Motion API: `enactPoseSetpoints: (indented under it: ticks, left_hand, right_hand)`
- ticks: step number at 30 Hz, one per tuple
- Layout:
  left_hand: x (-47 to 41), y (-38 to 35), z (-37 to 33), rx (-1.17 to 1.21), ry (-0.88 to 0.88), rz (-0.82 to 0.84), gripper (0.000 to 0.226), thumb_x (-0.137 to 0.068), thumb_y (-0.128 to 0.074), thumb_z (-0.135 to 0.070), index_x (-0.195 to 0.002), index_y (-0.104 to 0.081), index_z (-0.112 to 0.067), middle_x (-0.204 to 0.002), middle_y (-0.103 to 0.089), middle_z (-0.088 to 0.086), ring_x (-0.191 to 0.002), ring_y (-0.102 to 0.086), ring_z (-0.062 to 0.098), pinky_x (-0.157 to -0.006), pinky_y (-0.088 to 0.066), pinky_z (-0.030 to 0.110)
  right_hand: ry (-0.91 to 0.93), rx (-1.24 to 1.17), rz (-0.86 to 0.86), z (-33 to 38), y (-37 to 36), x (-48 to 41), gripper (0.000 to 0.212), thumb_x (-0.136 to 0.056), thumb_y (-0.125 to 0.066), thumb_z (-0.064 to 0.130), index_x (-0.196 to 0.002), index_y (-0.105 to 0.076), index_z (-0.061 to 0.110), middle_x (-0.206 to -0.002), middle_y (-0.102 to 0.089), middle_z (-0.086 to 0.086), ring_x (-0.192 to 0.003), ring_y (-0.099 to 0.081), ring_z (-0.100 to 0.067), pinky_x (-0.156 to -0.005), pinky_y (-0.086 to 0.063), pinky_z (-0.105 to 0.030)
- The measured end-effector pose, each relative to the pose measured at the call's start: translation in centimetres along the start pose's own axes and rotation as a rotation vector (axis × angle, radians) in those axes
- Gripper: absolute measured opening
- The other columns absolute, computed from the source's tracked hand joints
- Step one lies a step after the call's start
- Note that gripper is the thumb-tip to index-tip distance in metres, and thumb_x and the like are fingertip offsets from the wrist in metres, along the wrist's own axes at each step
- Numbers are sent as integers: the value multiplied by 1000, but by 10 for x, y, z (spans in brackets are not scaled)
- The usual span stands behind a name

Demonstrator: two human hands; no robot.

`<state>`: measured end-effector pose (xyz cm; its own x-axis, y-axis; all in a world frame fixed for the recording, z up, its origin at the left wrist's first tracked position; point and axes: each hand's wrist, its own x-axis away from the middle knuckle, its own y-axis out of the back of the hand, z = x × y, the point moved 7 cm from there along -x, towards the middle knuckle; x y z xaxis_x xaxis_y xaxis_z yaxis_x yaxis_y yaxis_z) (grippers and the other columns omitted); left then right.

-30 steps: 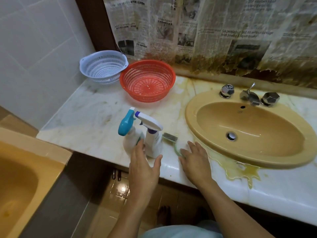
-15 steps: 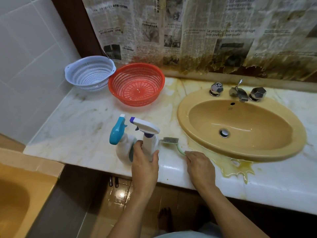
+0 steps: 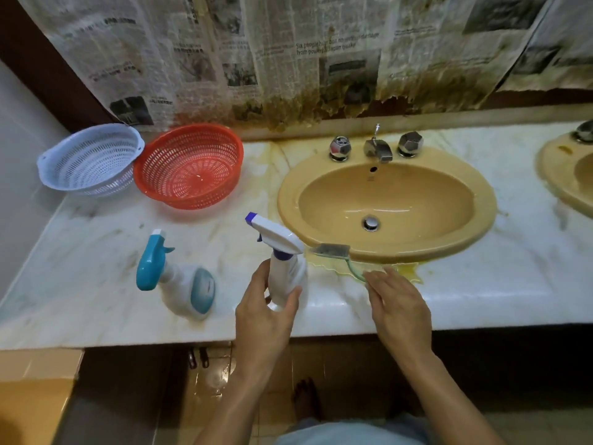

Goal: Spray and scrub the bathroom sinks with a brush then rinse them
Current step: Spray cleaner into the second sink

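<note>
Gripping the white spray bottle [image 3: 284, 264] in our left hand [image 3: 266, 313], fingers and thumb curled round its body, we hold it just left of the near sink [image 3: 288, 200], with the nozzle pointing away from the basin. Our right hand [image 3: 398, 303] lies with straight fingers over the end of the brush [image 3: 333, 253] handle, in front of the sink. The brush head rests against the sink's front rim.

We judge the task barely begun. The basin shows no foam, no water runs from the tap [image 3: 378, 149], and a yellowish puddle [image 3: 409, 270] sits on the surface [image 3: 96, 252] in front of the sink. Spraying, scrubbing and rinsing all seem left to do, for both basins.

We count:
- two sinks, the second sink [image 3: 558, 175] cut off far right of the first
- two spray bottles, the teal spray bottle [image 3: 179, 277] standing further left
- one brush
- two baskets, the red basket [image 3: 189, 168] and the pale blue basket [image 3: 86, 162], left of the sink towards the back
</note>
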<state>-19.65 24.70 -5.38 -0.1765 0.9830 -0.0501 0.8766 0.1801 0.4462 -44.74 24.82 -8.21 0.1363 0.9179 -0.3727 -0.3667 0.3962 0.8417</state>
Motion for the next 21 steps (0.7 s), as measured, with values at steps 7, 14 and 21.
enactPoseSetpoints:
  ticks: [7,14,21]
  left_hand:
    - [21,-87,-50,23,-76,142,58,-89,-80,-35,-138,-52,-47,-129,-58,-37,-119,-56,-10,-85,-48,9]
    - [57,-212,-115,32,-123,240,51,-90,-79,-36,-136,-57,-40,-125,-64,-31,-117,-59,-6,-87,-50,14]
    - [86,-311,-172,67,-149,283,52,-91,-79,-30,-138,-58,-36,-126,-64,-30,-117,-62,-2,-90,-55,28]
  right_hand:
    - [-165,21,-13,-98,60,13,27,-90,-75,10,-117,-77,11,-115,-76,-7,-116,-67,-27,-94,-56,-45]
    - [-274,1,-64,-227,128,31,26,-91,-74,11,-116,-77,10,-113,-76,-6,-116,-68,-27,-93,-58,-47]
    - [-343,-21,-84,-333,176,37,24,-93,-72,14,-116,-77,13,-112,-76,-4,-119,-66,-25,-95,-57,-44]
